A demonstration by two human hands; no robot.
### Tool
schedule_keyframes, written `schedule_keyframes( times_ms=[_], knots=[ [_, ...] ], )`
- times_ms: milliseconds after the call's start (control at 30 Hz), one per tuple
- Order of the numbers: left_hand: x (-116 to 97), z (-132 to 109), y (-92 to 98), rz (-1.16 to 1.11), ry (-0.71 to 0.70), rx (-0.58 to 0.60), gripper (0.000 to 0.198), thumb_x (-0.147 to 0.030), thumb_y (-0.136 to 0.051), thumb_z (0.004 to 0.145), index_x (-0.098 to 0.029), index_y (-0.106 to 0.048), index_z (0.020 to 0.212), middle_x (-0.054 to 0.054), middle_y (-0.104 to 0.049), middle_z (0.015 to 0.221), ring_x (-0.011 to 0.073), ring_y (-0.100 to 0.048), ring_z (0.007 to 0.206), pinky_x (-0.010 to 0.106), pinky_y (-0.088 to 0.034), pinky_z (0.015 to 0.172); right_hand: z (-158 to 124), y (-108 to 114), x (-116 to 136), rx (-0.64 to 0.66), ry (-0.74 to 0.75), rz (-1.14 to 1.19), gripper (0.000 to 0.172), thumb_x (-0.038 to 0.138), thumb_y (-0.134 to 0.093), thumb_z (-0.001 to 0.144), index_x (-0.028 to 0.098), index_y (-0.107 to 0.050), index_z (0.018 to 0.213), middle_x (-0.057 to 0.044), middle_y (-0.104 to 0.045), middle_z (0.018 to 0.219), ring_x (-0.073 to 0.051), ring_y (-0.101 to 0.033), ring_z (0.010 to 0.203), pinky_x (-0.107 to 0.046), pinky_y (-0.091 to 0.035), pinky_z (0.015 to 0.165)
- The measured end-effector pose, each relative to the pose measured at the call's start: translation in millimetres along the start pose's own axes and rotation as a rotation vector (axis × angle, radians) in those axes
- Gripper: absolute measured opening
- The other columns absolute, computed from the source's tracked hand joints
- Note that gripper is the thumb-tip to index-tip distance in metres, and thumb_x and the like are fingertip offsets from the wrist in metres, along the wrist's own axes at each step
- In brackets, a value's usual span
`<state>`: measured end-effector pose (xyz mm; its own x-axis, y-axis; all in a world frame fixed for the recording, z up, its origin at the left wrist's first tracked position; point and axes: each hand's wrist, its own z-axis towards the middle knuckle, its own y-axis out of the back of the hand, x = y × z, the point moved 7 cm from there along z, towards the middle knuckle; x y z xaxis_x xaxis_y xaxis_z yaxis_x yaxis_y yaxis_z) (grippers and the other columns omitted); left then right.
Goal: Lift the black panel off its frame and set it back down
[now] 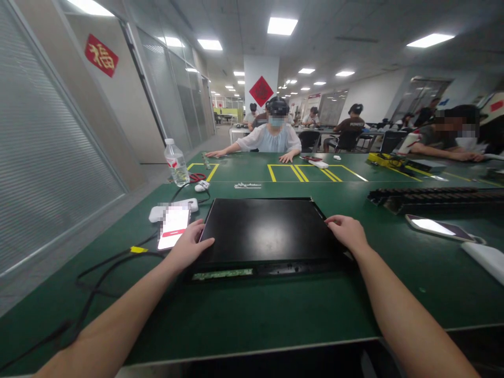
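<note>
A flat, glossy black panel point(263, 228) lies in front of me, reflecting the ceiling light. It rests over a dark frame point(291, 269) whose near edge sticks out. A narrow green circuit board strip point(222, 274) shows along that near edge. My left hand point(191, 242) grips the panel's left side, thumb on top and fingers partly hidden by the edge. On the right side, my right hand point(346, 232) is closed at the panel's edge, fingertips bent against it. Whether the panel touches the frame all round, I cannot tell.
Left of the panel are a lit phone point(173, 226), a water bottle point(177, 163), red-handled scissors point(197, 177) and black cables point(98, 275). To the right lie another phone point(431, 227) and dark ridged strips point(437, 198). A person point(271, 137) sits opposite, hands on the green table point(252, 320).
</note>
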<state>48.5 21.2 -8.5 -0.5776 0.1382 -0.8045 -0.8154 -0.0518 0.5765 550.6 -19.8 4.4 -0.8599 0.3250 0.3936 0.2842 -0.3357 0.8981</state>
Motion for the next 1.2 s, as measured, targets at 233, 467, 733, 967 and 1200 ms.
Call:
schedule_keyframes(
  times_ms=[233, 467, 733, 967, 1200],
  knots=[
    [7.1, 2.9, -7.0, 0.163, -0.002, 0.103, 0.064, -0.051, -0.069, 0.075, -0.013, -0.073, 0.126, 0.022, -0.046, 0.167, 0.0432, -0.043, 0.154, 0.055, -0.036, 0.126, 1.0, -0.7, -2.1, -0.026, 0.001, 0.008, 0.031, 0.028, -0.059, 0.084, 0.029, -0.087, 0.098, -0.004, -0.081, 0.093, -0.024, -0.071, 0.087, -0.031, -0.048, 0.07],
    [10.8, 3.1, -7.8, 0.189, 0.005, 0.116, 0.069, -0.053, -0.067, 0.076, -0.011, -0.07, 0.131, 0.022, -0.043, 0.168, 0.0423, -0.04, 0.156, 0.054, -0.036, 0.126, 2.2, -2.1, -4.4, -0.016, 0.001, 0.033, 0.033, 0.029, -0.058, 0.083, 0.029, -0.087, 0.097, -0.005, -0.081, 0.093, -0.025, -0.071, 0.089, -0.032, -0.05, 0.072],
    [11.0, 2.2, -10.1, 0.234, 0.007, 0.121, 0.068, -0.052, -0.068, 0.077, -0.01, -0.069, 0.13, 0.022, -0.041, 0.17, 0.0437, -0.038, 0.156, 0.055, -0.031, 0.128, 4.2, -0.9, -7.3, -0.039, -0.001, 0.054, 0.031, 0.03, -0.058, 0.079, 0.029, -0.087, 0.092, -0.005, -0.08, 0.088, -0.025, -0.07, 0.084, -0.034, -0.05, 0.07],
    [13.5, 3.9, -10.1, 0.229, -0.013, 0.09, 0.066, -0.058, -0.067, 0.077, -0.012, -0.071, 0.123, 0.024, -0.046, 0.166, 0.042, -0.045, 0.152, 0.054, -0.037, 0.125, 4.5, -1.2, -9.7, -0.044, -0.009, 0.082, 0.032, 0.032, -0.057, 0.079, 0.028, -0.086, 0.092, -0.004, -0.08, 0.087, -0.025, -0.07, 0.082, -0.034, -0.049, 0.069],
    [12.2, 3.5, -9.3, 0.268, -0.015, 0.089, 0.062, -0.055, -0.069, 0.076, -0.013, -0.072, 0.121, 0.022, -0.049, 0.164, 0.0418, -0.048, 0.15, 0.052, -0.038, 0.124, 3.7, 0.8, -9.5, -0.055, -0.002, 0.085, 0.032, 0.031, -0.058, 0.078, 0.027, -0.086, 0.091, -0.005, -0.079, 0.084, -0.025, -0.07, 0.08, -0.033, -0.048, 0.067]
  ],
)
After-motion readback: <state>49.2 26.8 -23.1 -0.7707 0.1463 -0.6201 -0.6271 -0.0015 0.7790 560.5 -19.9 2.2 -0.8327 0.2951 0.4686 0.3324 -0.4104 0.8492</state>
